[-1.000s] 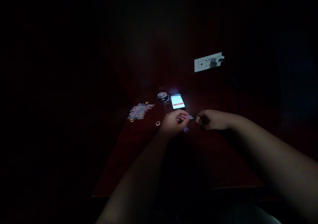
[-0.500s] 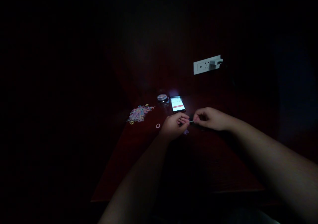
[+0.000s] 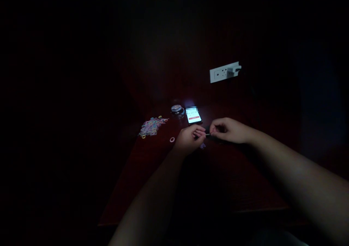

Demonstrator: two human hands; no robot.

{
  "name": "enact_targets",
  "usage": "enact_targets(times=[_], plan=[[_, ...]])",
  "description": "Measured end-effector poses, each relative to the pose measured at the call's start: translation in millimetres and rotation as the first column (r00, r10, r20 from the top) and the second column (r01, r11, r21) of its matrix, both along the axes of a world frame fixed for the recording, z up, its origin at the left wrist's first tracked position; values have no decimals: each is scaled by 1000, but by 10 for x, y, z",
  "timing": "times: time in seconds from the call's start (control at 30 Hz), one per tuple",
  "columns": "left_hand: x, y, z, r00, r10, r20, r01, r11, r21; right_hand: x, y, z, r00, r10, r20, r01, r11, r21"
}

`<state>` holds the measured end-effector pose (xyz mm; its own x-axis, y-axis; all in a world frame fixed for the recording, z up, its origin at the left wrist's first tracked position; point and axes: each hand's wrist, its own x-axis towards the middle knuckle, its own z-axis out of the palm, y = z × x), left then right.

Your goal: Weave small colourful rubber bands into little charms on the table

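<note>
My left hand point(image 3: 188, 139) and my right hand point(image 3: 227, 130) face each other over the dark red table. Both are closed in a pinch on a thin, pale elastic band point(image 3: 207, 134) stretched across the small gap between their fingertips. Below my left fingers lie a few purple bands point(image 3: 202, 146), partly covered by the hand. A pale pink ring-shaped hair tie point(image 3: 172, 139) rests just left of my left hand. Farther left is a loose heap of small coloured elastic bands point(image 3: 151, 126), with several yellow, blue and orange rings in it.
Behind my left hand a lit phone point(image 3: 194, 117) stands tilted up. Beside it is a small round jar point(image 3: 177, 111) with a lid. A white socket panel point(image 3: 225, 72) with a plug is on the wall. The table's front edge point(image 3: 261, 210) shows dimly; the surroundings are dark.
The view has shifted slightly, so everything sits a little farther left. Both hands keep their pinch on the band, and the gap between them looks slightly narrower.
</note>
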<state>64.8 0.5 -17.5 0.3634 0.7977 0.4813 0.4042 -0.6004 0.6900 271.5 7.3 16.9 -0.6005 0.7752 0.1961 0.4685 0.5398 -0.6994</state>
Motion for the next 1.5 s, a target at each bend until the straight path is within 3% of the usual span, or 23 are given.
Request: enact_targets(times=[0.27,0.5,0.77,1.33,1.5], plan=[[-7,-9,-8,1000,-4,-4,4,1000,-7,-8,8,-16,999,-33,41,31,999,37],[-15,-27,16,1000,15,-5,-15,1000,21,158,112,-13,948,-156,277,126,984,124],[-9,-29,9,1000,22,0,-22,1000,14,192,173,-50,908,-178,379,150,983,102],[-12,-31,14,1000,26,-8,-26,1000,13,155,170,-107,915,-147,375,137,989,54],[-9,-17,-13,999,38,-1,-38,999,16,147,176,-103,921,-230,314,195,971,139]])
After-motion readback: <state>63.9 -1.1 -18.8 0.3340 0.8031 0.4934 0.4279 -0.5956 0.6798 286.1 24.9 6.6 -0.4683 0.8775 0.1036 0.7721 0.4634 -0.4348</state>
